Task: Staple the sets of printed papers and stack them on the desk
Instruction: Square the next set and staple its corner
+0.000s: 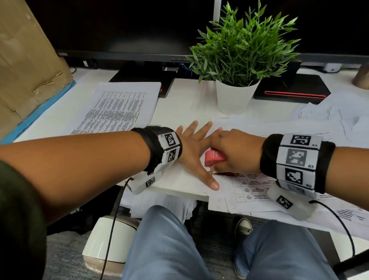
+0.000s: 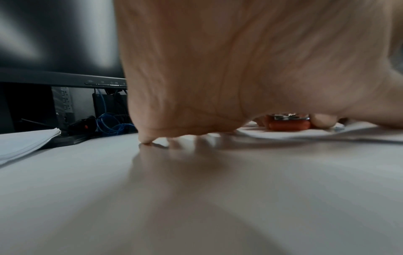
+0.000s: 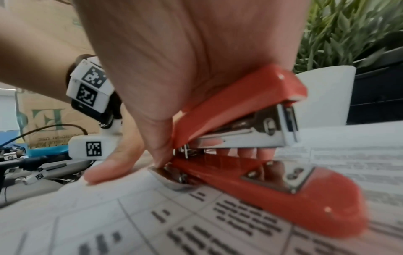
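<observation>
Clearly the right hand (image 3: 174,57) clasps the stiff red stapler (image 3: 257,148) at its hinge — left hand (image 1: 193,152) lies spread, flattening the light, floppy papers (image 3: 196,224).

Layout about the grip. The right hand (image 1: 235,151) grips the stapler (image 1: 214,157), which sits on the printed sheet (image 1: 252,187) at the near edge of the desk (image 1: 190,108). The left hand (image 1: 194,152) lies flat just left of the stapler, thumb on the sheet's near corner, fingers reaching past the stapler. Behind and left of the grip lies a stack of papers (image 1: 119,107); directly behind stands a potted plant (image 1: 237,69), with monitors (image 1: 125,23) beyond it. To the right, loose sheets (image 1: 343,116) spread across the desk. A cardboard box (image 1: 11,60) stands far left.
</observation>
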The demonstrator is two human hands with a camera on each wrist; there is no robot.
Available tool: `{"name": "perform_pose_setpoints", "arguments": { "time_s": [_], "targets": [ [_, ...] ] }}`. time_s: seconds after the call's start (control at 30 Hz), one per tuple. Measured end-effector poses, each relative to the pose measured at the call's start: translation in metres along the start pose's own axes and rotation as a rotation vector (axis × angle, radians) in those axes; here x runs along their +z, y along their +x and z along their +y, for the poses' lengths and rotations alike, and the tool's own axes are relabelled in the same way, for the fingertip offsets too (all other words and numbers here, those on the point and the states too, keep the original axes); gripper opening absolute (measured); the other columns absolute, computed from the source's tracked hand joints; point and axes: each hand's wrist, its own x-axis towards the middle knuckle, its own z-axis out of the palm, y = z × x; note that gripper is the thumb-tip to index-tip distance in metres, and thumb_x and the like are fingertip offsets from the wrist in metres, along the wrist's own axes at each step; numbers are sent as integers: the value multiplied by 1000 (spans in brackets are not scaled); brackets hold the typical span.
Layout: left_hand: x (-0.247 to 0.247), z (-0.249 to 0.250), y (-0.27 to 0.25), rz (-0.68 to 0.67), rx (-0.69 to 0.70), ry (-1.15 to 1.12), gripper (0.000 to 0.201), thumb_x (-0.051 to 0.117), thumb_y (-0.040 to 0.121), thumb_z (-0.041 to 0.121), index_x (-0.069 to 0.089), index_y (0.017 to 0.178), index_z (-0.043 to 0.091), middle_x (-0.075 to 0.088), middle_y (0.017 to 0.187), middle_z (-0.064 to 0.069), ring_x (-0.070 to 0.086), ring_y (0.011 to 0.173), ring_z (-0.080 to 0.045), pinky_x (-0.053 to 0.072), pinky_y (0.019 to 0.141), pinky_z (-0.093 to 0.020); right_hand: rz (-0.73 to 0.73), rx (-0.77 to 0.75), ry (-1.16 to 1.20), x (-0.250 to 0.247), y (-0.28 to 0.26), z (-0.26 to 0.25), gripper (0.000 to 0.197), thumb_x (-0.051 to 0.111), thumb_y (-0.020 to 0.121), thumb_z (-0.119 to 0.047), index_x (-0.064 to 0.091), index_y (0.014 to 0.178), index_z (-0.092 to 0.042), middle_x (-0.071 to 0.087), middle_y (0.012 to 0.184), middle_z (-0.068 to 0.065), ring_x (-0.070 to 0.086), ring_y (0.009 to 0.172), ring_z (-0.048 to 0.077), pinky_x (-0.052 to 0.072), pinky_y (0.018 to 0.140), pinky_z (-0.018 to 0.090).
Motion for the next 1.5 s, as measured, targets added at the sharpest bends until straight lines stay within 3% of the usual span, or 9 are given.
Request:
{"name": "perform_pose_setpoints", "arguments": {
  "time_s": [0.27, 0.43, 0.57, 0.7, 0.83, 1.03, 1.23, 1.37, 1.5],
  "targets": [
    [7, 5, -3, 3, 100, 37, 107, 50, 64, 90, -3, 149, 50, -38, 154, 9, -41, 139, -23, -19, 115, -56, -5, 40, -69, 6, -1, -3, 44, 56, 91, -41, 48, 125, -14, 55, 105, 1, 52, 89, 18, 47, 84, 32],
    [5, 6, 0, -11, 74, 70, 117, 50, 65, 89, -14, 150, 43, -39, 153, 9, -37, 141, -20, -16, 116, -55, -22, 84, -88, 12, -2, -5, 51, 50, 93, -44, 41, 131, -11, 64, 105, 4, 59, 85, 18, 51, 79, 34],
    [5, 7, 0, -13, 81, 83, 116, 49, 64, 90, -14, 150, 42, -41, 152, 10, -38, 140, -19, -15, 117, -55, 22, 53, -79, 10, -7, -10, 23, 51, 94, -41, 54, 106, -21, 65, 105, 3, 56, 84, 17, 42, 72, 29],
    [6, 9, 1, -17, 59, 65, 123, 53, 60, 90, -16, 150, 42, -40, 152, 12, -39, 140, -18, -18, 116, -53, 7, -5, -213, 8, -9, -15, 42, 51, 96, -35, 46, 132, -13, 55, 126, 8, 56, 109, 26, 44, 80, 34],
    [7, 10, 2, -27, 51, 86, 123, 50, 60, 92, -18, 149, 42, -40, 152, 10, -40, 139, -19, -17, 116, -54, 19, -103, -356, 12, -9, -11, 40, 55, 95, -32, 47, 129, -13, 44, 137, 9, 48, 120, 28, 45, 89, 39],
    [8, 11, 3, -27, 50, 128, 127, 46, 58, 94, -31, 142, 40, -40, 152, 9, -38, 140, -20, -14, 117, -54, 219, -305, -436, 13, -16, -5, 25, 81, 69, -23, 65, 80, -8, 67, 79, 11, 63, 69, 28, 47, 53, 32],
    [4, 14, -1, -49, 37, 72, 122, 51, 59, 92, -20, 147, 45, -43, 149, 11, -42, 137, -16, -19, 116, -51, -68, -16, -203, 4, -12, -13, 45, 44, 101, -28, 40, 142, -11, 44, 143, 15, 43, 131, 29, 34, 91, 32],
    [1, 17, -4, -94, 32, 102, 102, 47, 65, 91, 18, 151, 44, -49, 147, 8, -45, 135, -19, -18, 116, -52, -115, -25, -68, -1, -4, -16, 32, 45, 99, -23, 59, 126, -13, 62, 123, 7, 55, 116, 23, 36, 82, 26],
    [0, 17, -3, -102, 18, 126, 109, 43, 64, 93, 20, 153, 35, -49, 146, 8, -45, 135, -19, -17, 117, -52, -225, 55, -29, -9, -2, -17, 37, 46, 100, -28, 52, 134, -15, 58, 130, 5, 52, 112, 21, 37, 90, 27]
  ]
}}
